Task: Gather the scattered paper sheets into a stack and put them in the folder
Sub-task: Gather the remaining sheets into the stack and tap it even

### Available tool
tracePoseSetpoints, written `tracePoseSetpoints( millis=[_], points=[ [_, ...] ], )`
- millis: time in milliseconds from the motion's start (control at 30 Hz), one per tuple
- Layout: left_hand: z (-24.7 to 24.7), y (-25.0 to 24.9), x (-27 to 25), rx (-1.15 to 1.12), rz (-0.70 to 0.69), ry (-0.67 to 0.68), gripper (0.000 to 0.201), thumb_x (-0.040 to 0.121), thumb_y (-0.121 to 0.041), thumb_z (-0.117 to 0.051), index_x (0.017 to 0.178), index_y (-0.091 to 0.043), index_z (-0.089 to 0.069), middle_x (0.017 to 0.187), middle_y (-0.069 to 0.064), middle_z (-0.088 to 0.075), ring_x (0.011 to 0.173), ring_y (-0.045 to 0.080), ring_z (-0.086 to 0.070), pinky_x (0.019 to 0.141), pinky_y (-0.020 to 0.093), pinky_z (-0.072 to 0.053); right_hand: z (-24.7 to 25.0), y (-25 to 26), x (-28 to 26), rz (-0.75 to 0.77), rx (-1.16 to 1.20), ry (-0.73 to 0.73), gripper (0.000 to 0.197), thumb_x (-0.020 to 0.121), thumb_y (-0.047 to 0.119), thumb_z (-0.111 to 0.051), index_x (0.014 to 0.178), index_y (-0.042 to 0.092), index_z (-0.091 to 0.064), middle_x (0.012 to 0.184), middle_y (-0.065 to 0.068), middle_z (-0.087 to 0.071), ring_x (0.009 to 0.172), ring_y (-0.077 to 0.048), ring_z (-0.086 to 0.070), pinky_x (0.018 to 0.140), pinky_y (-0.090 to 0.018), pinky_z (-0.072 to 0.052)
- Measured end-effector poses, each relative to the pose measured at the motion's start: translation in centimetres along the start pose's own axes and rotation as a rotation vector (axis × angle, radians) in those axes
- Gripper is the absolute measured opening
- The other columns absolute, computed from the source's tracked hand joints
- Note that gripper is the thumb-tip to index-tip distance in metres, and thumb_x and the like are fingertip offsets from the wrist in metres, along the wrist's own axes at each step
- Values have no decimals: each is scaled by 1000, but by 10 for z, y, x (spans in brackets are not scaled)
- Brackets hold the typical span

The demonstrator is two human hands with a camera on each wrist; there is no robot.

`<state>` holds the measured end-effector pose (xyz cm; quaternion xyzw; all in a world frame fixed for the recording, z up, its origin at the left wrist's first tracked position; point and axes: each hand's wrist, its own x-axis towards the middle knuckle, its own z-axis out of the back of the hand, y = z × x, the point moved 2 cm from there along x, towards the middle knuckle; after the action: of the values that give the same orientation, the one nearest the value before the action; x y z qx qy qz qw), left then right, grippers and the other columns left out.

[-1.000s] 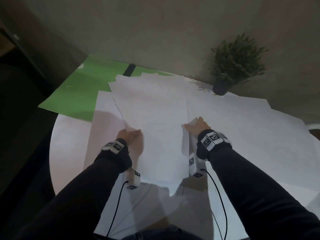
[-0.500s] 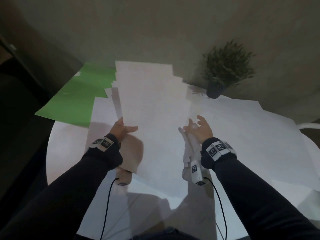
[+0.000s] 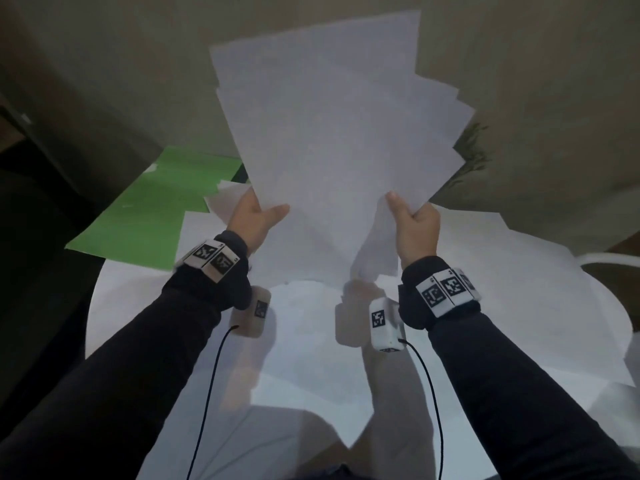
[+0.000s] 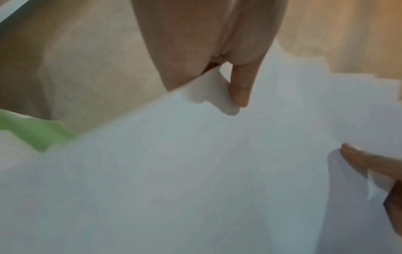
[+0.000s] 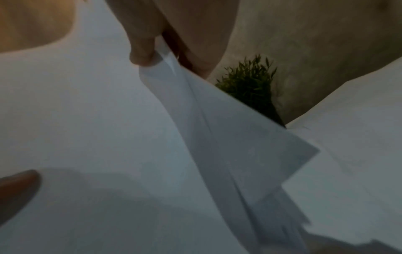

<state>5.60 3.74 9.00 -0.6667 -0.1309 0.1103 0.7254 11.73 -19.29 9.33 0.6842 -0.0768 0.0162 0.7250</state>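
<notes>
A loose bundle of white paper sheets [image 3: 329, 140] stands almost upright in the air above the table, its upper edges fanned out unevenly. My left hand [image 3: 254, 220] grips the bundle's lower left edge, thumb in front. My right hand [image 3: 414, 220] grips the lower right edge, thumb on the front face. In the left wrist view the thumb [image 4: 239, 89] presses on the sheets [image 4: 195, 171]. In the right wrist view the fingers [image 5: 143, 49] pinch the curling paper edges [image 5: 217, 137]. The green folder [image 3: 152, 216] lies open at the table's far left. Other sheets [image 3: 519, 289] lie on the table.
A small potted plant [image 3: 474, 157] stands at the back behind the raised sheets, mostly hidden. The round white table [image 3: 93, 306] ends at the left beside a dark area. A beige wall rises behind. Cables run from both wrist cameras.
The bundle has gone from lying flat on the table to being held up nearly upright. My right hand, open and off the paper half a second ago, now grips its right edge.
</notes>
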Motion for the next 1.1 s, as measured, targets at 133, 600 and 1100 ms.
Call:
tracePoseSetpoints(
  millis=[133, 600, 1100],
  points=[
    [-4, -7, -2, -88, -70, -71, 33, 86, -3, -63, 115, -15, -55, 102, -6, -66, 92, 7, -65, 84, 23, -52, -2, 13, -5, 38, 126, -127, 36, 91, 22, -61, 117, -2, -60, 115, -12, -66, 108, -23, -63, 97, -32, -50],
    [-10, -8, -1, -191, -109, -243, 29, 75, -19, -78, 91, -32, -58, 93, -17, -65, 82, -9, -65, 79, 15, -51, -6, 25, 0, 80, 122, -26, 43, 81, 21, -72, 117, 21, -49, 110, 8, -61, 105, -10, -60, 86, -16, -49],
    [-9, 26, -3, -128, 19, -177, 64, 58, -43, -80, 112, -15, -59, 109, 2, -68, 101, 18, -65, 90, 35, -53, 0, -6, -6, -96, -49, 70, 42, 89, 29, -62, 124, 9, -54, 111, 2, -60, 112, -19, -58, 94, -26, -47]
  ],
)
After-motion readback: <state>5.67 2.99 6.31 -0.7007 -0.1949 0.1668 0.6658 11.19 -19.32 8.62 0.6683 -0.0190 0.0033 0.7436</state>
